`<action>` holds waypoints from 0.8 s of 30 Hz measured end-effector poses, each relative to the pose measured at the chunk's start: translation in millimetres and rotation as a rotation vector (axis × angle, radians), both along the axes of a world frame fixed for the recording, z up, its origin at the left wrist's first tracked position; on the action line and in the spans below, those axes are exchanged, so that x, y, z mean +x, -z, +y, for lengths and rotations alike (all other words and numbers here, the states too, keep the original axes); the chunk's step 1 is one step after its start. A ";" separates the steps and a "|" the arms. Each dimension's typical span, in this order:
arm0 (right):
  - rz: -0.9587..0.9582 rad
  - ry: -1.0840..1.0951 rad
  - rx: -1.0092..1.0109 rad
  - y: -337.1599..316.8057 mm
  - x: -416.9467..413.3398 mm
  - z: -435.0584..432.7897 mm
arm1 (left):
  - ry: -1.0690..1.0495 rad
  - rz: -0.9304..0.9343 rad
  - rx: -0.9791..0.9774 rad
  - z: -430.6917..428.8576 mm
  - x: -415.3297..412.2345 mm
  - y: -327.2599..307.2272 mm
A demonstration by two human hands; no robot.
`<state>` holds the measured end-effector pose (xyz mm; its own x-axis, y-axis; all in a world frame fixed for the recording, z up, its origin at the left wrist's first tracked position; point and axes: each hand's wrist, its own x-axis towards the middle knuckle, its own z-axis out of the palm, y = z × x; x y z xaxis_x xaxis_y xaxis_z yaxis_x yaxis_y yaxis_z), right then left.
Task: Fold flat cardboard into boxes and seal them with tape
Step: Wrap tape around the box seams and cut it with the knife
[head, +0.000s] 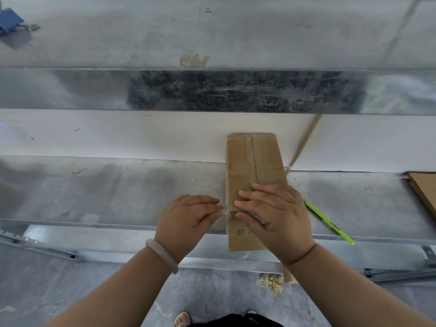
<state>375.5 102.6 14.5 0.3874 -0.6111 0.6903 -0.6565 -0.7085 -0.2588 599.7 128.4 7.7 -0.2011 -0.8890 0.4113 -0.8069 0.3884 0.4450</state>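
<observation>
A narrow brown cardboard box [253, 159] lies lengthwise on the metal bench [118, 190], its near end jutting over the front edge. Clear tape runs along its top seam. My right hand [276, 214] rests across the box, fingers pointing left and pressing on it. My left hand [188, 217] sits just left of the box and pinches a strip of clear tape [224, 210] stretched across to the box side. A pale bangle circles my left wrist.
A green pen [329, 221] lies on the bench right of the box. Flat cardboard [424, 192] rests at the right edge. A blue binder clip [10, 20] sits far left on the upper shelf. Crumpled tape scraps [270, 283] lie on the floor.
</observation>
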 end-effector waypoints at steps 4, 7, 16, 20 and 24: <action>0.251 -0.085 -0.072 1.2 -21.4 3.4 | -0.016 -0.024 0.031 -2.7 -12.6 -3.1; 0.206 0.020 -0.021 14.2 -54.4 14.9 | -0.033 -0.032 0.079 -1.4 -13.3 -2.8; 0.465 0.766 0.874 77.7 -147.4 -1.3 | -0.095 0.003 0.141 4.5 -12.9 -0.5; 0.350 0.767 0.909 68.5 -140.8 -4.0 | -0.098 -0.003 0.169 3.9 -10.0 -2.3; 0.061 0.749 0.872 42.8 -113.0 29.0 | -0.055 0.038 0.218 4.7 -0.4 -0.8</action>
<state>262.5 131.7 -28.3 -0.2559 -0.9627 -0.0874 -0.8656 0.2684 -0.4227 599.3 133.1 8.5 -0.1381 -0.9670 0.2143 -0.8051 0.2356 0.5444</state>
